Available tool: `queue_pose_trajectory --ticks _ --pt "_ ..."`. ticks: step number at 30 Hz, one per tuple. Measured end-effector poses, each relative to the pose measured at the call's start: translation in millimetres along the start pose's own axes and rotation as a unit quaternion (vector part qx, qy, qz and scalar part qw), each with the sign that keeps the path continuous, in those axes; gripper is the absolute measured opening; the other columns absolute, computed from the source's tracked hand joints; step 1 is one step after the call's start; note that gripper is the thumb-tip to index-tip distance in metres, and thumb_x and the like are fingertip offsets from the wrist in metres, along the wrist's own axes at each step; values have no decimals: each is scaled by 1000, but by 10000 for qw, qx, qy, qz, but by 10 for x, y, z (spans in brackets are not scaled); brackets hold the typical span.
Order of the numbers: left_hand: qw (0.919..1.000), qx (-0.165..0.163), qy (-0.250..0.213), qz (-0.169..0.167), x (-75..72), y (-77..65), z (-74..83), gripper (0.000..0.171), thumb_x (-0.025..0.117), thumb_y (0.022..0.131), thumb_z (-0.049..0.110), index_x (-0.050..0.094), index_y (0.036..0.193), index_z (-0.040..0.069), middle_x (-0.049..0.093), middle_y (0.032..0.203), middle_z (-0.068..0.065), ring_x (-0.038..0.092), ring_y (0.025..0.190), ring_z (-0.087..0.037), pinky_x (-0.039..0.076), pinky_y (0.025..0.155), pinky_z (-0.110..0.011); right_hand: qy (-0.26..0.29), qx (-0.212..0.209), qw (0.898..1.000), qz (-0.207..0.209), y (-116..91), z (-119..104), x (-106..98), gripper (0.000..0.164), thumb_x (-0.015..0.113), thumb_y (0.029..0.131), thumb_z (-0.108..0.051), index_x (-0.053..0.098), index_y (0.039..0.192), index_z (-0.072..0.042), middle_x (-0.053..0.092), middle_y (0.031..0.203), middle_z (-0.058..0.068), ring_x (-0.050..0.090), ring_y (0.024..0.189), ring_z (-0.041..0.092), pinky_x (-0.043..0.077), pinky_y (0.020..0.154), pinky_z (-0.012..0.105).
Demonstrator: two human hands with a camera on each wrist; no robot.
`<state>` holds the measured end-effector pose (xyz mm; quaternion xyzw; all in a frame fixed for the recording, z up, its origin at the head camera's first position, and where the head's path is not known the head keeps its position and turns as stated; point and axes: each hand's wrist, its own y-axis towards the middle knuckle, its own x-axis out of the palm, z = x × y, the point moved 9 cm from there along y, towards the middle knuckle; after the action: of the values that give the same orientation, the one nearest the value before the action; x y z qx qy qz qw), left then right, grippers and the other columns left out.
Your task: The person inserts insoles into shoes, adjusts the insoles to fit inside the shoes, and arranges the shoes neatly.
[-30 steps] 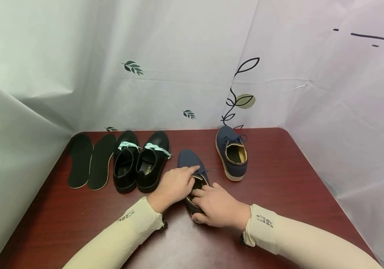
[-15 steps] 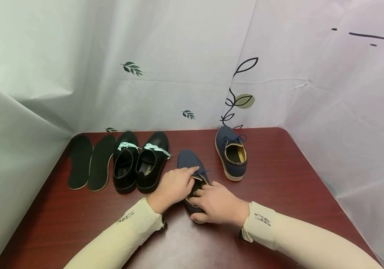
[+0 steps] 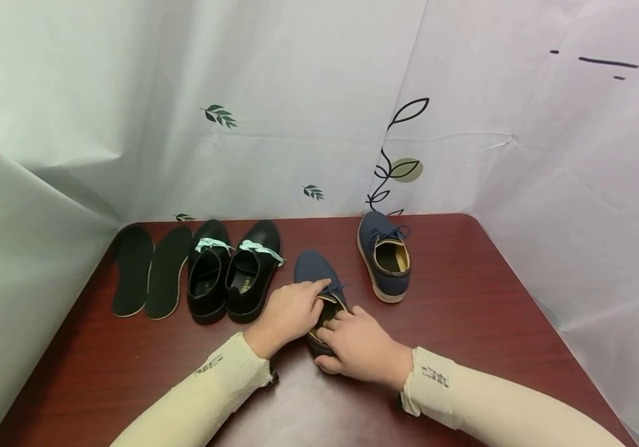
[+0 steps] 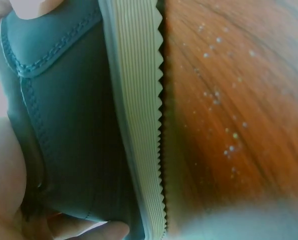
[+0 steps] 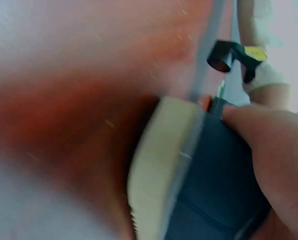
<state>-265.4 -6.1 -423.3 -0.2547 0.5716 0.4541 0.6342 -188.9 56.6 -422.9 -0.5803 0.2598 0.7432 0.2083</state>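
A navy lace-up shoe (image 3: 313,266) with a pale sole sits on the table, toe pointing away from me. My left hand (image 3: 288,313) grips it from the left, fingers over the laces and the collar. At the heel, my right hand (image 3: 361,347) holds the shoe, with its fingers over the opening's right edge and the thumb by the back. The left wrist view shows the shoe's side (image 4: 79,140) and ridged sole between finger and thumb. The heel (image 5: 209,175) appears blurred in the right wrist view. Fingertips inside the opening are partly hidden.
A matching navy shoe (image 3: 389,287) stands to the right. Two black shoes (image 3: 207,307) with mint-green laces are on the left, beside two dark insoles (image 3: 133,273) lying flat. A white patterned curtain (image 3: 274,136) hangs behind the reddish table (image 3: 464,298).
My right hand has shifted slightly forward and left at the heel of the navy shoe. The left hand has hardly moved, and the shoe stays in place.
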Motion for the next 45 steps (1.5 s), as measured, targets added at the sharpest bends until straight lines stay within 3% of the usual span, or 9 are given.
queue_pose_trajectory --ticks 7,13,18,26,35,38,41,43,45 --pt "9999 -31 21 122 -17 -19 -8 42 56 99 26 60 140 22 79 113 -5 65 64 -18 49 47 -33 474 210 9986 92 -41 -41 -21 31 69 90 -49 66 98 -19 68 88 -2 60 82 19 56 63 37" --pt "10000 -53 -47 54 -1 -31 1 42 55 99 25 59 141 23 79 113 -4 60 59 -16 43 44 -30 913 457 9939 -420 -4 -11 5 31 80 77 -51 68 83 -23 69 72 -4 63 72 16 57 54 36" --pt "10000 -55 -2 57 -3 -31 13 42 56 98 26 60 140 23 78 118 -3 67 69 -18 47 47 -32 1038 537 9901 -779 23 7 52 37 86 66 -55 71 82 -26 70 69 -5 65 72 16 58 55 38" --pt "9996 -161 -140 186 -44 -45 -16 46 56 95 28 59 141 26 74 130 -2 72 105 -24 62 69 -45 1220 469 9903 -467 -22 -43 64 31 84 73 -48 66 79 -24 67 68 -8 58 75 16 56 62 34" --pt "9944 -192 -871 572 -89 -136 -81 48 60 91 39 62 137 28 67 141 -2 60 128 -23 61 88 -52 1348 362 9902 -81 -87 -99 79 29 80 79 -46 63 78 -22 71 73 -9 48 69 12 46 65 28" --pt "9822 -238 -1721 709 -114 -182 -135 47 61 94 40 61 138 23 61 147 -8 54 135 -27 55 99 -55 1409 430 9891 -6 -121 -72 75 30 79 80 -46 61 78 -22 71 74 -9 47 70 12 47 66 28" --pt "9574 -559 -2725 781 -102 -219 -256 47 58 100 37 55 143 17 55 150 -14 51 137 -31 48 108 -59 1455 459 9883 86 -163 -38 55 30 79 80 -45 60 77 -22 69 73 -9 44 70 12 45 64 27" --pt "9338 -957 -3356 790 -55 -239 -370 47 53 104 34 49 146 13 53 150 -19 52 136 -33 47 109 -59 1419 437 9887 209 -198 -25 30 31 79 80 -45 60 76 -21 67 71 -9 42 69 12 42 62 26" --pt "8947 -1412 -4201 565 65 -256 -468 50 46 107 35 42 151 9 48 153 -24 51 136 -38 47 108 -61 1344 344 9895 408 -232 -20 -11 30 80 79 -44 61 76 -21 65 70 -9 40 68 12 40 62 25"
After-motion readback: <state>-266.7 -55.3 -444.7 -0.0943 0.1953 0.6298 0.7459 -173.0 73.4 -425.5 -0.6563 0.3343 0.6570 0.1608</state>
